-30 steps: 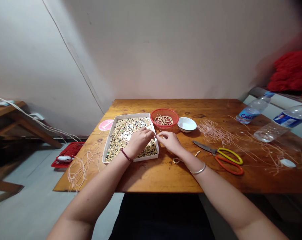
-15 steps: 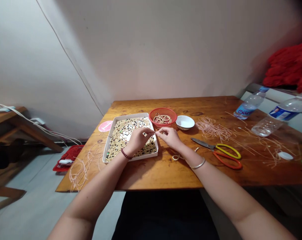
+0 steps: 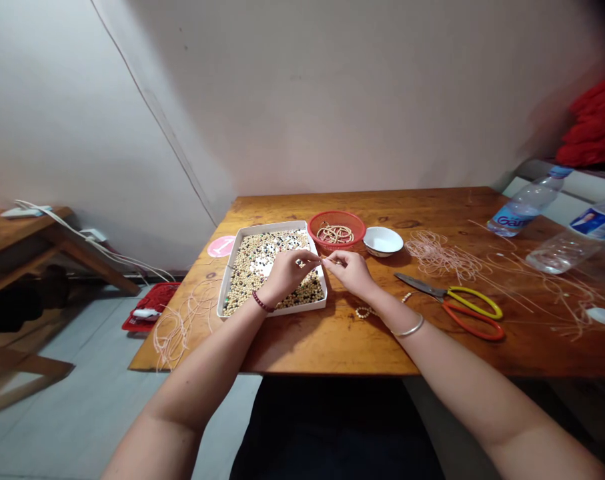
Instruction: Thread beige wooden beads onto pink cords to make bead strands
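Seen in the head view, looking forward and down, a person sits at a wooden counter (image 3: 292,353) with both bare hands raised in front, fingertips nearly meeting. The left hand (image 3: 289,272) is over the right side of a shallow white tray (image 3: 302,307), thumb and forefinger pinched narrow; the right hand (image 3: 349,270) is just past the tray's right edge, also closed to a narrow pinch. Whatever lies between the fingertips is too small to make out. Loose beads (image 3: 247,280), mostly pale tan with dark ones among them, cover much of the tray's floor. A short beaded strand (image 3: 365,312) lies on the counter, partly hidden by the right forearm. Behind the hands are a red basket (image 3: 339,248) holding more strands and, beside it, a white bowl (image 3: 383,240). To the right lie a tangle of pale cord (image 3: 432,253) and open scissors (image 3: 422,285). The beads look light, hard and smooth, apt to roll, so each is best taken by its sides between thumb and fingertip. The strand should be limp and light; the cord, thin and soft, would probably be steadiest gripped close to its end.
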`<action>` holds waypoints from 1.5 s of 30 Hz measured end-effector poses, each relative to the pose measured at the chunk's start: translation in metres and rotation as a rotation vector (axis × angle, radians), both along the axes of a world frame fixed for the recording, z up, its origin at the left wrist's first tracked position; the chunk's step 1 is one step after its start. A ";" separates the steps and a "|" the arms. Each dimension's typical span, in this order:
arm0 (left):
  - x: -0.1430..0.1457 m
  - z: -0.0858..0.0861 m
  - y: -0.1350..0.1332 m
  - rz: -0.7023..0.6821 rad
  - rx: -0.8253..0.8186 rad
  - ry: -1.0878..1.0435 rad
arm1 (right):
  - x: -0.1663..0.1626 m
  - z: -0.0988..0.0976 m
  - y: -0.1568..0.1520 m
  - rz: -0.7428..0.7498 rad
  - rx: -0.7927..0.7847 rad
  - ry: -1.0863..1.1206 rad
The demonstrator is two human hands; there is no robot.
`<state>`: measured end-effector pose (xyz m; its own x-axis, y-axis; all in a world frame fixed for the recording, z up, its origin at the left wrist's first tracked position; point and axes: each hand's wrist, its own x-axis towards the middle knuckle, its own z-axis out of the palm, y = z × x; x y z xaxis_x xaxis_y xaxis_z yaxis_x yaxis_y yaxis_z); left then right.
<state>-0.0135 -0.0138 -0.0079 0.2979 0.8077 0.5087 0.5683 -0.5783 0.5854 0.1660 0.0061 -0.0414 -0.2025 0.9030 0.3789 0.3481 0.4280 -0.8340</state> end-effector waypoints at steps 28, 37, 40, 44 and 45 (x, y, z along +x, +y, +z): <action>0.000 -0.002 -0.002 -0.038 -0.072 -0.049 | -0.002 0.005 -0.004 -0.054 0.009 -0.020; -0.001 -0.002 -0.002 -0.016 -0.048 -0.007 | -0.003 0.005 -0.007 -0.069 0.026 -0.075; -0.001 -0.002 -0.002 -0.024 -0.016 0.051 | -0.003 0.004 -0.008 -0.051 0.027 -0.108; -0.004 -0.003 0.001 0.004 0.077 0.184 | -0.003 0.001 -0.004 0.029 -0.028 -0.110; -0.005 -0.003 0.001 0.007 0.098 0.220 | -0.003 0.000 -0.003 0.053 -0.044 -0.107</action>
